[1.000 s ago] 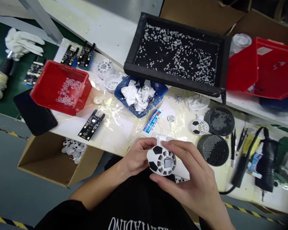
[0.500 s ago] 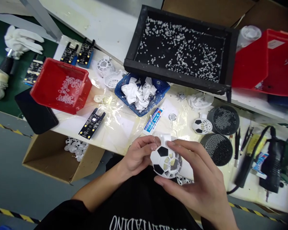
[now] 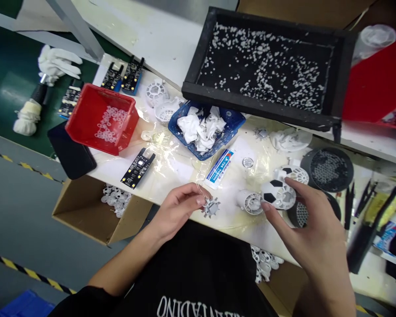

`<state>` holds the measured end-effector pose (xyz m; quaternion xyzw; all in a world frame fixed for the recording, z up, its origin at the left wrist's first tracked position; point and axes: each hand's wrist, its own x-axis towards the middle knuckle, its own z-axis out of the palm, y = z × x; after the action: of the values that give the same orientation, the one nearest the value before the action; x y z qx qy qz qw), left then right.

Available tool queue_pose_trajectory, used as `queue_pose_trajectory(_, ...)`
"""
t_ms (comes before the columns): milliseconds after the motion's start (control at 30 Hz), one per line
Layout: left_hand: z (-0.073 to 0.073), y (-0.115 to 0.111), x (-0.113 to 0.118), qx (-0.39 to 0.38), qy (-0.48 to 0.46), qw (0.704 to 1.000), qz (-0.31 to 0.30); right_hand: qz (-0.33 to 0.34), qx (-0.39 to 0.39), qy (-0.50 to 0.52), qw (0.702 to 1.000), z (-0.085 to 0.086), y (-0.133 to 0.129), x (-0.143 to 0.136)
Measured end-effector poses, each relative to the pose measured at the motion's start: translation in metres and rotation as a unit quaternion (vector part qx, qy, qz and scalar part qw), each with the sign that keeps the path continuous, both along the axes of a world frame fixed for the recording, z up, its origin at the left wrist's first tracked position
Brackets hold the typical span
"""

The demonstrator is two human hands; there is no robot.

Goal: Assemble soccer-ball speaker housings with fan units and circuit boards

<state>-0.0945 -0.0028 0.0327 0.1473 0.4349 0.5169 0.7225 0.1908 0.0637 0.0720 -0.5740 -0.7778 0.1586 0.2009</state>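
Now, middle of the surface (image 3: 171, 176), the small parts sit close in: the glue tube (image 3: 219, 168) lies just beyond the left hand (image 3: 180, 209), likely for easy reach, while the red bin (image 3: 127, 132) probably stops its little rings (image 3: 110, 125) from scattering. Over to the hands, well apart: the left has thumb and fingertips pinched together on a small grey gear (image 3: 211, 207), near the front edge, seemingly gripped at one side to spare its teeth. And the right hand (image 3: 312, 226), spread wide, has thumb and finger around a football-patterned shell (image 3: 273, 193), beside a white cup (image 3: 250, 201); whether that shell is lifted, I can't tell.
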Motion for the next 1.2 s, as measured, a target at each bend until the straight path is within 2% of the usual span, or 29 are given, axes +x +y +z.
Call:
queue_pose_trajectory(133, 0.009, 0.003, -0.026, 0.015, 0.114, 0.991, -0.065, 0.012, 0.015, 0.005, 1.0, -0.005, 0.003, -0.009)
queue_pose_trajectory(267, 0.016, 0.011, -0.049, 0.028, 0.21, 0.967, -0.139, 0.037, 0.027, 0.006, 0.999, -0.008, 0.01, -0.02)
queue_pose_trajectory(400, 0.023, 0.019, -0.06, 0.027, 0.286, 0.935, -0.209, 0.05, 0.031, 0.009, 0.998, -0.013, 0.013, -0.023)
queue_pose_trajectory(533, 0.03, 0.026, -0.065, 0.021, 0.363, 0.9, -0.242, 0.034, 0.038, 0.009, 0.999, -0.015, 0.017, -0.021)
queue_pose_trajectory(733, 0.039, 0.032, -0.074, 0.035, 0.494, 0.836, -0.238, -0.024, 0.076, -0.076, 0.994, -0.017, 0.032, -0.016)
queue_pose_trajectory(867, 0.043, 0.029, -0.072, 0.054, 0.587, 0.782, -0.205, -0.034, 0.049, -0.132, 0.989, -0.019, 0.045, -0.015)
queue_pose_trajectory(1000, 0.041, 0.021, -0.068, 0.084, 0.674, 0.715, -0.165, -0.032, 0.017, -0.155, 0.987, -0.023, 0.056, -0.017)
queue_pose_trajectory(1200, 0.032, 0.007, -0.063, 0.183, 0.724, 0.643, -0.17, -0.042, 0.021, -0.139, 0.989, -0.027, 0.065, -0.012)
